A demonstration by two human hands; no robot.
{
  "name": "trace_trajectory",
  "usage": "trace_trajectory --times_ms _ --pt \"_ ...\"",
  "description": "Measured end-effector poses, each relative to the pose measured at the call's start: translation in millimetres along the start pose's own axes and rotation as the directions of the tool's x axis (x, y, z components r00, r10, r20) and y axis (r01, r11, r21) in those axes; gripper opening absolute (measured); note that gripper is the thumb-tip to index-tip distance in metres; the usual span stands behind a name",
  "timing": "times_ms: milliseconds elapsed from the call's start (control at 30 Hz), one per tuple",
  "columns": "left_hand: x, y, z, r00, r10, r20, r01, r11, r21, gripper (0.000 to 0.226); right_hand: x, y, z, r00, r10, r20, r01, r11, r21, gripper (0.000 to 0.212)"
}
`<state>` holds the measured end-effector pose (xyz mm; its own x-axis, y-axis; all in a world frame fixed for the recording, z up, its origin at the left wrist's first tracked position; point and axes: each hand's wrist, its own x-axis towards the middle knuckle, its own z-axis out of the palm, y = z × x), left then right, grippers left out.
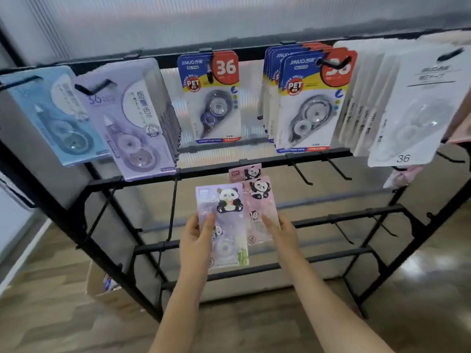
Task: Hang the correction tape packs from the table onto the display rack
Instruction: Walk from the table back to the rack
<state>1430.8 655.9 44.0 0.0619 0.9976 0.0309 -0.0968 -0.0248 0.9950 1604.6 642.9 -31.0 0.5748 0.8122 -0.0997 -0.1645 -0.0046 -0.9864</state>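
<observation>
Only 1 view is given, shot from a head-worn wide-angle camera, aimed forward and tilted down at the black display rack [254, 169]. The rack is seen from close up, filling nearly the whole width, with its top rail bent by the lens. Both forearms are caught reaching in from the bottom edge, so it's arm's-length range. Wood floor [51, 314] is seen below.

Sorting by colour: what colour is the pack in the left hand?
Lilac, with a panda print; head view: pack, left hand.
</observation>
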Motion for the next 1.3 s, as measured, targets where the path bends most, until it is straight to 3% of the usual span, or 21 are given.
trace_trajectory --times_ms 200,400,567,700,800,933,1033,1300 --pt "34 -11 8 0.999 0.027 0.033 -0.027 1.000 0.003 0.018 47 11 23 0.997 0.070 0.018 -0.068 0.993 -0.095 0.030" --pt "51 -26 6 0.998 0.003 0.067 -0.005 1.000 0.023 0.027 74 20 37 0.984 0.181 0.008 -0.181 0.984 -0.008 0.016" --pt "47 -26 6 0.995 -0.031 0.098 0.033 0.999 -0.017 0.011 76 25 38 0.978 0.204 0.033 -0.205 0.978 0.029 0.046" --pt "35 -27 2 0.991 -0.051 0.121 0.056 0.998 -0.039 0.014 70 28 31 0.975 0.220 0.041 -0.216 0.973 -0.083 0.053" --pt "22 -31 0 0.991 -0.048 0.126 0.052 0.998 -0.027 0.016 58 34 20 0.967 0.255 0.007 -0.248 0.948 -0.200 0.037" --pt "1 -31 4 0.990 -0.066 0.123 0.068 0.998 -0.012 0.012 31 38 -8 0.971 0.240 -0.015 -0.212 0.823 -0.526 0.040" --pt "-20 -28 11 0.990 -0.063 0.127 0.064 0.998 -0.008 0.010 5 25 -32 0.975 0.217 0.054 -0.097 0.626 -0.774 0.036" --pt "-79 -6 42 0.974 -0.027 0.227 0.036 0.999 -0.032 0.012 -57 -33 -98 0.964 0.088 0.252 0.237 0.155 -0.959 0.042"
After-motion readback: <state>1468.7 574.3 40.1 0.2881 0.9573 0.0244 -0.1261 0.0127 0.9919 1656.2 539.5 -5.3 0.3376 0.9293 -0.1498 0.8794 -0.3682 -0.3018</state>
